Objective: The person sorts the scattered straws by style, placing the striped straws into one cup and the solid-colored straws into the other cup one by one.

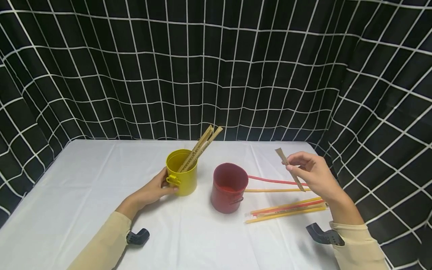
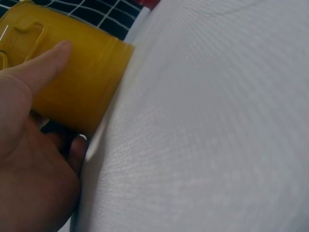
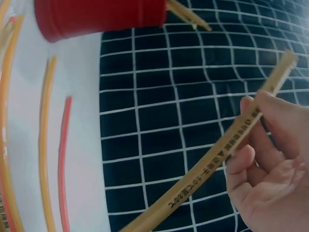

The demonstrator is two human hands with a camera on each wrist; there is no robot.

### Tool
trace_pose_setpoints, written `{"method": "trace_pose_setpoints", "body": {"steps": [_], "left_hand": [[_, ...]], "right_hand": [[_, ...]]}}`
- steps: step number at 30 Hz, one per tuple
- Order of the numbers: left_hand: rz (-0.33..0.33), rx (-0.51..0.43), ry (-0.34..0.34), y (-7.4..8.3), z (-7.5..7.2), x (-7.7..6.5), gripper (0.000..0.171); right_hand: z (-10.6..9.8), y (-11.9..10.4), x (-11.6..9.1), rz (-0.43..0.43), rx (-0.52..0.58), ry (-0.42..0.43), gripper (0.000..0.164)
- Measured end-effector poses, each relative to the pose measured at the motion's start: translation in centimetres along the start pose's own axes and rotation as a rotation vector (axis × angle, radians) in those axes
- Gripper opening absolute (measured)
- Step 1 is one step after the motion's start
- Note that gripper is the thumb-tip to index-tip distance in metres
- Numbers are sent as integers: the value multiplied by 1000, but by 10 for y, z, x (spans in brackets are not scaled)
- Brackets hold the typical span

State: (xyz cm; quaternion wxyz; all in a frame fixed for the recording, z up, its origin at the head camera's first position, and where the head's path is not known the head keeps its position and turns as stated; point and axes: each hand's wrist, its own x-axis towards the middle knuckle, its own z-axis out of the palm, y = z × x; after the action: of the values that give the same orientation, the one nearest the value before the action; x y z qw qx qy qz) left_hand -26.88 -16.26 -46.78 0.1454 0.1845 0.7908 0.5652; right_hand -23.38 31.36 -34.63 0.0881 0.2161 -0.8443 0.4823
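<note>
My left hand [image 1: 152, 193] holds the yellow bucket [image 1: 186, 183] by its side, thumb near the small handle; the left wrist view shows the thumb lying along the bucket wall [image 2: 82, 72]. Several brown paper-wrapped straws [image 1: 199, 150] lean out of that bucket toward the right. In my right hand [image 1: 312, 174] a paper-wrapped straw [image 1: 295, 176] is pinched between thumb and fingers, raised above the table. Printed lettering runs along this wrapped straw [image 3: 212, 162] in the right wrist view. Between the hands stands a red bucket [image 1: 227, 202], with no straw visible inside.
Right of the red bucket lie a red straw [image 1: 270, 180] and an orange straw [image 1: 263, 190]. Nearer the front is a group of orange, red and paper-wrapped straws [image 1: 287, 210]. A white cloth [image 1: 189, 240] covers the table, and a black gridded curtain [image 1: 189, 67] hangs behind it.
</note>
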Motion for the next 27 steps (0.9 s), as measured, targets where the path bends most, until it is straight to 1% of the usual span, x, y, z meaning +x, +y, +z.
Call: {"method": "trace_pose_setpoints", "body": {"steps": [3, 5, 12, 16, 19, 21, 23, 24, 27], "left_hand": [[7, 1, -1, -1, -2, 1, 89], [2, -3, 3, 0, -2, 1, 89], [-13, -8, 3, 3, -1, -1, 91], [-18, -4, 8, 4, 1, 0, 90], [-11, 1, 5, 4, 0, 2, 90], [-6, 4, 2, 3, -1, 3, 90], [-4, -1, 1, 3, -1, 2, 90], [-2, -2, 2, 2, -2, 2, 91], [-3, 0, 4, 1, -2, -1, 90]], "right_hand": [[-2, -2, 1, -34, 166, 29, 12], [-2, -1, 1, -45, 247, 47, 13], [1, -1, 2, -52, 430, 184, 21], [0, -4, 3, -104, 589, 218, 27], [0, -6, 5, -153, 748, 232, 29], [1, -6, 6, -167, 832, 259, 29], [3, -7, 7, -163, 899, 296, 28], [4, -8, 8, -149, 918, 322, 28], [9, -9, 7, -108, 952, 352, 30]]}}
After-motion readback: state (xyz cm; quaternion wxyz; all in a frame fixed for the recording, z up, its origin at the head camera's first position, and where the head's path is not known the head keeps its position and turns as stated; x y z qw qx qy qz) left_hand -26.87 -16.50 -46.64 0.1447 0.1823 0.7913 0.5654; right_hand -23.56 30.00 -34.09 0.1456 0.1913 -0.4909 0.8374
